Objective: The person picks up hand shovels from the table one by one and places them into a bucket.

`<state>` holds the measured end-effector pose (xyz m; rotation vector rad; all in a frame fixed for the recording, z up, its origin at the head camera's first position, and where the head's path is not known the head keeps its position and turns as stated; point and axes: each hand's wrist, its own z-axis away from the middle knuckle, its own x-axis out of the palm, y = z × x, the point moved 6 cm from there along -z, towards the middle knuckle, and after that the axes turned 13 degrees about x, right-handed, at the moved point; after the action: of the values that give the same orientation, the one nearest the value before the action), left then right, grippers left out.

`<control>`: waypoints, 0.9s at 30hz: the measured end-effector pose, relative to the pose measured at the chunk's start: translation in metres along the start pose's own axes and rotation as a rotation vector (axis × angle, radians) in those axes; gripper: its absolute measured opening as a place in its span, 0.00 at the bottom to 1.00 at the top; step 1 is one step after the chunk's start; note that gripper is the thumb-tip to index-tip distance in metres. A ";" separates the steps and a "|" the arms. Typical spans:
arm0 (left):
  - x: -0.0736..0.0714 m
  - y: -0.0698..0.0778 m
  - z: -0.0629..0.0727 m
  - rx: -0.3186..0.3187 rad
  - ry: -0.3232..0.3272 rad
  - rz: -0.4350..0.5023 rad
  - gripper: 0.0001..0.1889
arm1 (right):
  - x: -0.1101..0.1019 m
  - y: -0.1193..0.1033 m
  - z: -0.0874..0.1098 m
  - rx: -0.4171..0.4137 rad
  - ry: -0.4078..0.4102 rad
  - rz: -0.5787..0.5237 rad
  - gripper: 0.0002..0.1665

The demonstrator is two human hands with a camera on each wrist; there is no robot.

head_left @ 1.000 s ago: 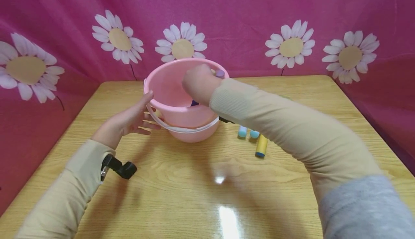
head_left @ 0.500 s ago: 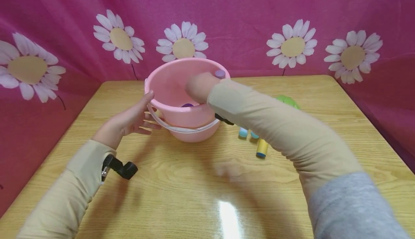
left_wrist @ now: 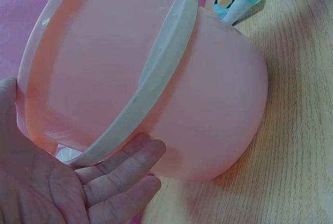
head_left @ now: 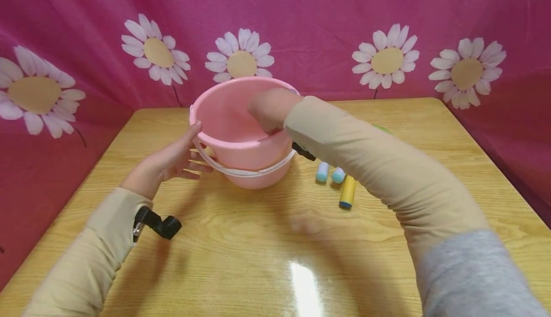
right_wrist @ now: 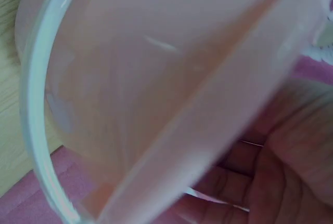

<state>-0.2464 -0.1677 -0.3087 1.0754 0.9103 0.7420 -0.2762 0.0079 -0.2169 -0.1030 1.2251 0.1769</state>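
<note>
A pink bucket (head_left: 241, 157) with a white handle (head_left: 254, 172) stands on the table, its mouth turned up toward the head camera. My left hand (head_left: 172, 159) holds it at the left side, thumb over the rim and the other fingers extended along the outside below the handle. Bent at the wrist, my right hand (head_left: 275, 109) reaches over the right rim into the bucket. In the right wrist view, the right-hand fingers (right_wrist: 223, 185) lie behind the rim, bent and partly hidden; I cannot tell whether they hold anything.
Right of the bucket lie two pale cylinders with light blue ends (head_left: 322, 172) and a yellow cylinder (head_left: 347, 192) with a blue end. Part of a green thing (head_left: 381, 129) shows behind my right sleeve. A pink flowered curtain (head_left: 310, 30) hangs behind the wooden table (head_left: 241, 259).
My right hand has shifted slightly right inside the bucket. The dark purple thing seen beside it in the bucket no longer shows. My left hand has hardly moved.
</note>
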 end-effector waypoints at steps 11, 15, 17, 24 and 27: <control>-0.001 0.002 0.000 0.011 -0.003 -0.007 0.48 | -0.025 0.023 0.007 -0.065 0.092 0.282 0.21; 0.000 0.002 0.000 0.012 -0.008 -0.009 0.47 | -0.031 0.039 0.012 -0.021 0.076 0.184 0.18; 0.000 0.002 -0.001 0.009 -0.009 -0.010 0.47 | -0.032 0.047 0.015 -0.015 0.079 0.157 0.12; 0.001 0.001 0.000 0.006 -0.016 -0.013 0.49 | -0.034 0.070 0.017 -0.014 0.116 0.187 0.04; 0.001 0.000 0.000 0.006 -0.019 -0.006 0.49 | -0.031 0.081 0.014 -0.003 0.132 0.202 0.01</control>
<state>-0.2456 -0.1665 -0.3086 1.0826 0.8997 0.7230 -0.2888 0.0876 -0.1814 0.0070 1.3669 0.3518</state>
